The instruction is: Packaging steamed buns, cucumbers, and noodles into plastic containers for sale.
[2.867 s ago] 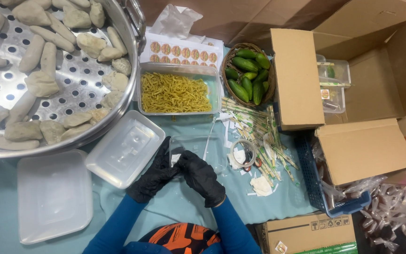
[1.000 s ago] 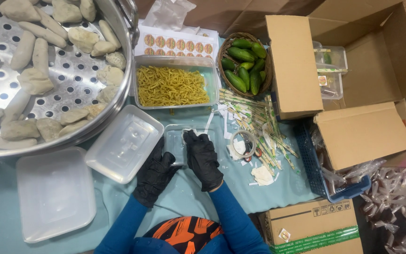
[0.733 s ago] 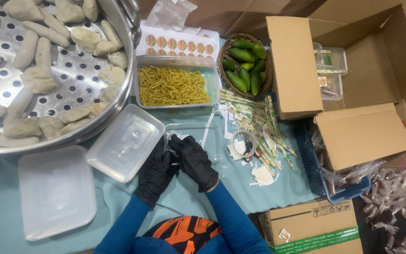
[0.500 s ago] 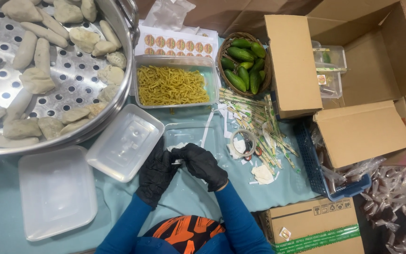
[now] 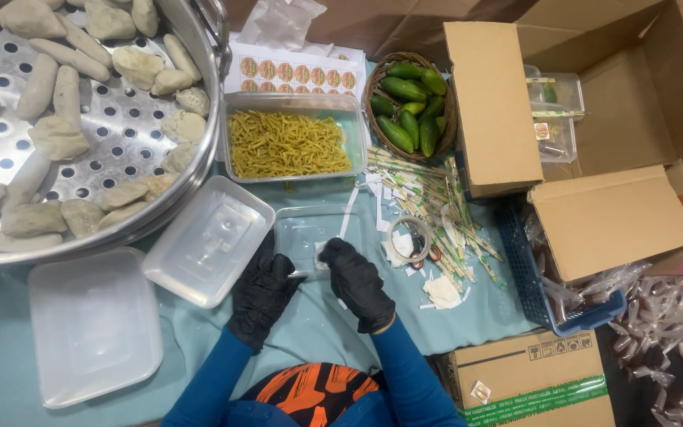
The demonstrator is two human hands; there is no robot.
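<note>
While both black-gloved hands, left hand (image 5: 261,286) and right hand (image 5: 355,279), pinch the small clear plastic box (image 5: 310,235), pressing evenly along its rim seems wisest.

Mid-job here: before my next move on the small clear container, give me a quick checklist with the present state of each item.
1. Left hand steadies the small clear container at its left edge: ok.
2. Right hand is at the container's near right corner, on a small white piece: ok; whether it is pinched, cannot tell.
3. Container is empty of food: ok, nothing visible inside.
4. Tub of yellow noodles is uncovered just beyond the container: ok.
5. Tape roll lies right of the right hand, free of other items: ok.
6. Loose paper strips lie across the container's far right edge: not ok.
</note>
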